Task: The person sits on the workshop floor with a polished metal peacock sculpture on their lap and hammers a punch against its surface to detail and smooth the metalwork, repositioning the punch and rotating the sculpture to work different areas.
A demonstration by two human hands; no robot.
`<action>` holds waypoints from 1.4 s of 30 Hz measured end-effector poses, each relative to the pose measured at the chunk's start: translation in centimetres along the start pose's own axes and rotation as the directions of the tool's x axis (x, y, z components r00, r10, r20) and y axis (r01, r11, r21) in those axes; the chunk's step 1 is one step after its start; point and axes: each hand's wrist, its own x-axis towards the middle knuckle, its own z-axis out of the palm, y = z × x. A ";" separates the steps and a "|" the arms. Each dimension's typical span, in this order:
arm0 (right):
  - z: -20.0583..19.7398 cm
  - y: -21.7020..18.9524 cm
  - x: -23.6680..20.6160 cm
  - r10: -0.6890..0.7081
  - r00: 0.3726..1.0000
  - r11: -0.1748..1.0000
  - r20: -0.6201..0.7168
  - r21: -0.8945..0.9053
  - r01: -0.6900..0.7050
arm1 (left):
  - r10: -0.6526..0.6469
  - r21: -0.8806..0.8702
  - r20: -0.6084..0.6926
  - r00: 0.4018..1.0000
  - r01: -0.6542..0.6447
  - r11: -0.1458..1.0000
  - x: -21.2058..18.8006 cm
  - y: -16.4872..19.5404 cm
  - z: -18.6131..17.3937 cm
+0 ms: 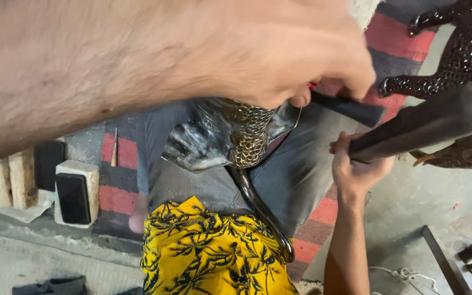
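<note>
Head view: the left hand (279, 60) fills the top of the frame from 10 to 1 o'clock, fingers curled shut around a dark punch (348, 108) whose shaft points toward 3 o'clock. Its knuckles press against a shiny metal figure (230, 136) with a scaled surface, lying at centre across the person's grey-trousered lap (296, 175). A curved polished stem (260, 210) runs from the figure toward 6 o'clock, over the yellow palm-print shirt (203, 257).

The right hand (356, 164), at 4 o'clock from centre, is clenched on the handle of a blurred dark hammer (427, 123) that reaches toward 3 o'clock. A second scaled figure (454, 54) sits at 2 o'clock. Two phones (72, 196) lean on blocks at 8 o'clock, on a red-and-grey striped rug (118, 196).

Risks, as I judge them: the hammer's blur suggests a fast swing, and the left fingers sit close to the punch's struck end, so a glancing blow could hit them. The figure rests only on the lap; it could roll, letting the punch skid and scar the polished surface.
</note>
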 end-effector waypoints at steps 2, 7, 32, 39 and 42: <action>0.1 -1.4 0.4 -0.060 0.996 0.994 -0.062 0.083 0.065 | -0.007 0.003 0.003 1.000 0.007 1.000 -0.1 -0.2 -0.1; 0.9 -4.5 0.9 -0.113 0.986 0.973 -0.120 0.185 0.134 | -0.021 -0.006 -0.014 1.000 0.021 1.000 -0.6 0.1 -0.3; -6.3 -13.7 13.5 -0.235 0.822 0.736 0.518 -0.457 0.499 | -0.077 0.083 -0.589 0.804 0.156 0.984 -6.1 2.2 4.8; -3.7 -17.5 16.1 -0.173 0.701 0.667 0.692 -0.442 0.600 | -0.061 0.042 -0.725 0.687 0.132 0.990 -6.8 1.7 7.6; -3.0 -18.8 16.4 -0.154 0.681 0.649 0.716 -0.446 0.617 | -0.117 0.013 -0.765 0.633 0.198 0.980 -6.5 1.5 8.3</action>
